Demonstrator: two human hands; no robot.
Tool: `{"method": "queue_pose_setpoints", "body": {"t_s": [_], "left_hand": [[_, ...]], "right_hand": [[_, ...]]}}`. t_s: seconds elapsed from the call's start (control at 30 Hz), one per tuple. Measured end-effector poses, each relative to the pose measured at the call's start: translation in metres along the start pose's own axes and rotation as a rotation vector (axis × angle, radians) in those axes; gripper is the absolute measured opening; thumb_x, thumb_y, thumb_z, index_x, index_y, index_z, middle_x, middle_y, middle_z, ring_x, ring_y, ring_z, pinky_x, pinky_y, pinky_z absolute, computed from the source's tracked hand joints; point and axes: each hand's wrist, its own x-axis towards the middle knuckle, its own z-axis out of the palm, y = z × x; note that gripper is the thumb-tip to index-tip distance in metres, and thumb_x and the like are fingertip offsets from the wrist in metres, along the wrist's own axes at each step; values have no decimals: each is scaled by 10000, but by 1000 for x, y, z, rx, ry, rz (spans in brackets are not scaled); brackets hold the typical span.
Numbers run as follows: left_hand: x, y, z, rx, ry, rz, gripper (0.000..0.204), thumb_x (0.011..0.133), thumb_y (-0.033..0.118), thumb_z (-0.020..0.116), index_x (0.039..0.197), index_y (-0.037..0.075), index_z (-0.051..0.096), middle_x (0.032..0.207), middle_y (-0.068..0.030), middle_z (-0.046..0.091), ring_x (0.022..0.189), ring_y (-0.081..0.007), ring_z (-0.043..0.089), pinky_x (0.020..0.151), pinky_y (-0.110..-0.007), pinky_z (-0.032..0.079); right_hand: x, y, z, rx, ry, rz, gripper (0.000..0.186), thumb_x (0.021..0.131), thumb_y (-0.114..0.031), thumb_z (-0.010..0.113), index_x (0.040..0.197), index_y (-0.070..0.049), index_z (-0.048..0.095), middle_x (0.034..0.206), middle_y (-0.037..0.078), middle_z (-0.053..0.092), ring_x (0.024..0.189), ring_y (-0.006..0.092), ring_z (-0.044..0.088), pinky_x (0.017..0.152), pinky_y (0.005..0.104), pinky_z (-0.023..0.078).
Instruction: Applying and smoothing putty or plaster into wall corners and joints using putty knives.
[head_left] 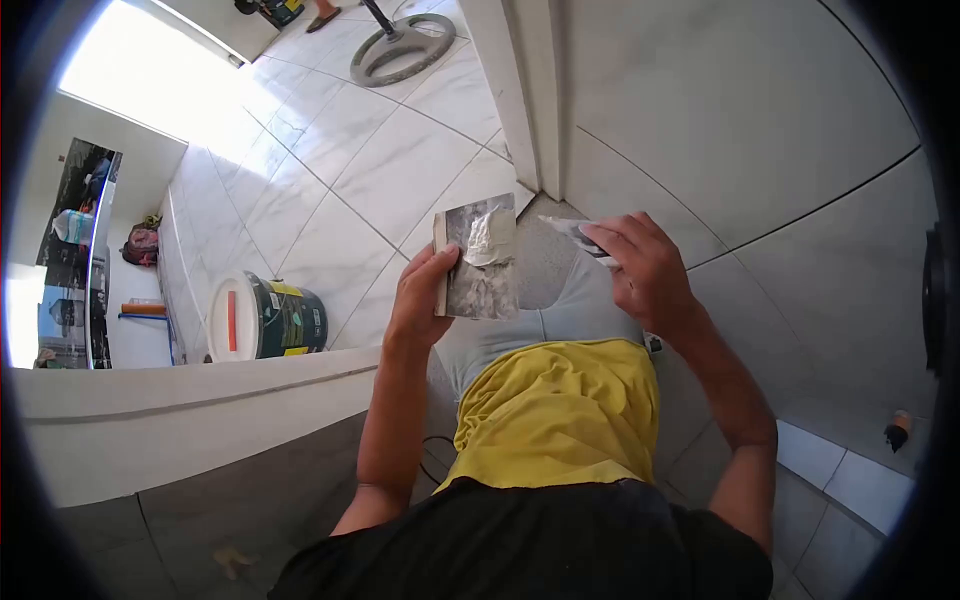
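My left hand grips a flat rectangular board by its left edge, thumb on top. The board has a grey, smeared face, and a lump of white paste sits on its upper half. To the right of the board, my right hand is closed round a putty knife. Its flat, whitish blade points left toward the board, a small gap away. The fingers hide most of its handle.
A dark green bucket with a white lid stands at left, beyond a low white ledge. A white door frame rises ahead. Farther off are a round stand base and a person's foot. An orange-and-black object is at far right.
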Motion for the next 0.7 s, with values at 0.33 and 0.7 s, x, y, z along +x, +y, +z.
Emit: {"method": "queue_pose_setpoints", "body": {"t_s": [0.33, 0.7], "left_hand": [[13, 30, 13, 294, -26, -63, 303, 909, 174, 542, 1132, -31, 540, 965, -81, 623, 802, -142, 624, 682, -276, 525], [84, 8, -41, 189, -58, -55, 344, 947, 204, 466, 1218, -9, 470, 1074, -123, 603, 895, -196, 633, 787, -334, 531]], "right_hand": [[11, -8, 17, -53, -38, 22, 342, 659, 30, 557, 991, 4, 636, 900, 72, 604, 806, 241, 544, 681, 332, 472], [-7, 22, 55, 440, -261, 222, 246, 724, 10, 578, 959, 6, 649, 880, 78, 639, 817, 228, 574, 724, 342, 476]]}}
